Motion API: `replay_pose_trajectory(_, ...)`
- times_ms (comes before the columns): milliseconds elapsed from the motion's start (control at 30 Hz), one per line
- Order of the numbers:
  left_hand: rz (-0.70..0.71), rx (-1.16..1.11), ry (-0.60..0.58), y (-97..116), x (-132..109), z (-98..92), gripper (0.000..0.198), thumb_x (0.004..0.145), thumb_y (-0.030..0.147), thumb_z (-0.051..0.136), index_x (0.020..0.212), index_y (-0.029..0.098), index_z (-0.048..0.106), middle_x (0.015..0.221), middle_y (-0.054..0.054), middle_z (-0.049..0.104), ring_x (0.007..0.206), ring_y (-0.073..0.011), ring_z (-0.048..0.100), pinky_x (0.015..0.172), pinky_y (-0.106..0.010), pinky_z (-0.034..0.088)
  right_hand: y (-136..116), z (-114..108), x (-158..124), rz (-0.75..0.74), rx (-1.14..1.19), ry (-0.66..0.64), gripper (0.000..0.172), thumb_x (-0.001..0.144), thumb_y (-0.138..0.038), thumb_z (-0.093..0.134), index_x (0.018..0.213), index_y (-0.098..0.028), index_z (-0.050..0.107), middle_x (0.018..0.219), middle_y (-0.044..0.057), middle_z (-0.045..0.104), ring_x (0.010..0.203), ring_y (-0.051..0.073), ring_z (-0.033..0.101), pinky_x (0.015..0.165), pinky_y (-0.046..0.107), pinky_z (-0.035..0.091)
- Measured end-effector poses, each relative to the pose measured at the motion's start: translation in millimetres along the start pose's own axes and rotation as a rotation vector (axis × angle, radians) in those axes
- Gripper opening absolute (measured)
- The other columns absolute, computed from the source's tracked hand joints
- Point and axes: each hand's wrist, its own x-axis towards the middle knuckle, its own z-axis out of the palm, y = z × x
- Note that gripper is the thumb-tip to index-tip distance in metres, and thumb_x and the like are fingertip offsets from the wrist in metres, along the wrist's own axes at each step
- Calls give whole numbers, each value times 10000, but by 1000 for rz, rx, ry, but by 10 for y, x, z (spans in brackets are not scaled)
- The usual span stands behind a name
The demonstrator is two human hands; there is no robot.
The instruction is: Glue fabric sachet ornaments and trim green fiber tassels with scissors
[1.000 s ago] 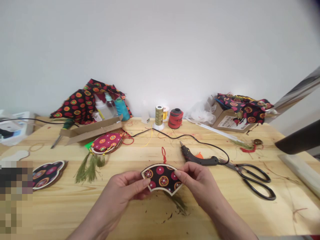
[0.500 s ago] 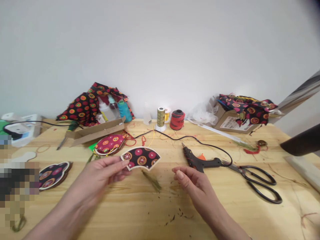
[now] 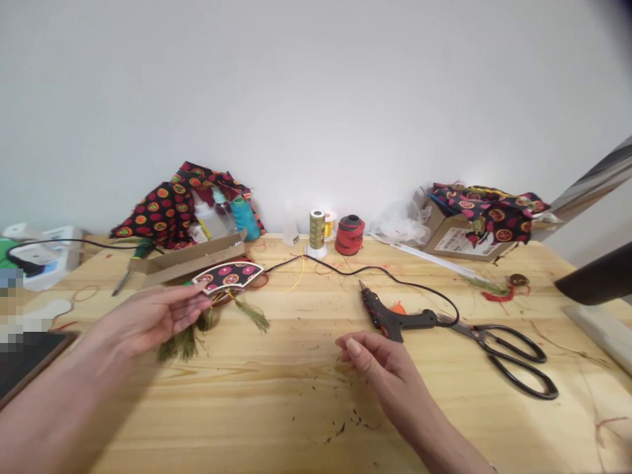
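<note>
My left hand [image 3: 148,317] pinches a fan-shaped ornament [image 3: 228,276] covered in black cloth with red and orange circles. A green tassel [image 3: 251,315] trails from it. The ornament hangs just above a pile of similar red ornaments with green tassels [image 3: 184,341] at the left of the wooden table [image 3: 306,401]. My right hand [image 3: 378,361] hovers low over the table's middle, fingers loosely curled, holding nothing. A black glue gun [image 3: 395,317] lies just beyond it.
Black scissors [image 3: 513,359] lie to the right. Thread spools [image 3: 316,232] and a red spool [image 3: 349,235] stand at the back. A flat cardboard box [image 3: 185,258] with bottles and patterned cloth [image 3: 162,207] is back left; another box [image 3: 457,240] back right. A dark board [image 3: 24,359] is at far left.
My right hand let go of the fan-shaped ornament. My left hand carried it left and away, over the pile of ornaments. The right hand stayed near the table's middle.
</note>
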Motion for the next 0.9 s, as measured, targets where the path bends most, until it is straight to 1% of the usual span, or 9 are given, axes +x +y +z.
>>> replay_pose_trajectory(133, 16, 37, -30, 92, -53, -49, 109, 816, 3, 570, 769, 99, 587, 506, 58, 686, 485, -34, 616, 488, -90, 466, 7, 1, 5, -15, -13, -14, 402, 851, -526, 526, 864, -159, 691, 791, 43, 652, 736, 166, 556, 624, 253, 400)
replay_pose_trajectory(233, 46, 74, -3, 150, -40, -71, 103, 797, -1, 571, 779, 100, 577, 492, 80, 666, 482, -24, 593, 487, -85, 428, 12, -1, 3, -16, -19, -16, 405, 856, -527, 519, 871, -159, 687, 780, 39, 644, 711, 160, 544, 604, 250, 388)
replay_pose_trajectory(367, 86, 128, 27, 181, 40, -106, 83, 791, 13, 562, 794, 94, 576, 502, 86, 653, 518, -27, 590, 517, -101, 404, 14, -5, -7, -18, -26, -17, 405, 862, -523, 516, 888, -158, 690, 753, 32, 634, 667, 144, 518, 580, 243, 370)
replay_pose_trajectory(533, 174, 225, 35, 189, 91, -164, 16, 791, 82, 572, 779, 88, 581, 544, 98, 649, 559, -27, 573, 626, -142, 411, -4, -2, -11, -17, -21, -27, 375, 862, -493, 526, 839, -153, 681, 748, 28, 626, 645, 129, 495, 575, 237, 370)
replay_pose_trajectory(567, 199, 251, 41, 190, 87, -169, 31, 799, 114, 579, 787, 87, 587, 556, 98, 650, 574, -32, 570, 645, -151, 410, -8, 1, -10, -16, -22, -31, 376, 863, -493, 522, 846, -152, 681, 743, 27, 623, 644, 129, 493, 576, 238, 370)
replay_pose_trajectory(633, 251, 314, 63, 193, 58, -162, 126, 798, 207, 622, 803, 83, 601, 568, 93, 649, 603, -53, 561, 667, -168, 402, -14, 6, -18, -12, -25, -40, 371, 865, -486, 517, 870, -153, 682, 742, 28, 623, 659, 136, 504, 585, 241, 376)
replay_pose_trajectory(733, 317, 434, 113, 203, -45, -104, 287, 721, 345, 725, 790, 84, 630, 542, 85, 632, 629, -97, 535, 654, -185, 372, -33, 3, -65, -24, -54, -56, 320, 866, -440, 523, 890, -162, 680, 768, 36, 634, 710, 155, 535, 615, 253, 401)
replay_pose_trajectory(833, 370, 542, 144, 216, -140, -59, 364, 654, 432, 767, 765, 104, 654, 519, 80, 619, 636, -135, 518, 624, -198, 330, -72, -41, -151, -88, -153, -54, 242, 862, -371, 534, 881, -177, 678, 788, 37, 645, 722, 162, 558, 639, 265, 427)
replay_pose_trajectory(900, 438, 646, 150, 207, -118, -101, 390, 669, 478, 740, 786, 113, 668, 546, 69, 636, 644, -163, 536, 625, -213, 321, -95, -113, -203, -159, -258, -38, 209, 872, -329, 525, 834, -187, 673, 762, 30, 644, 710, 159, 569, 643, 264, 436)
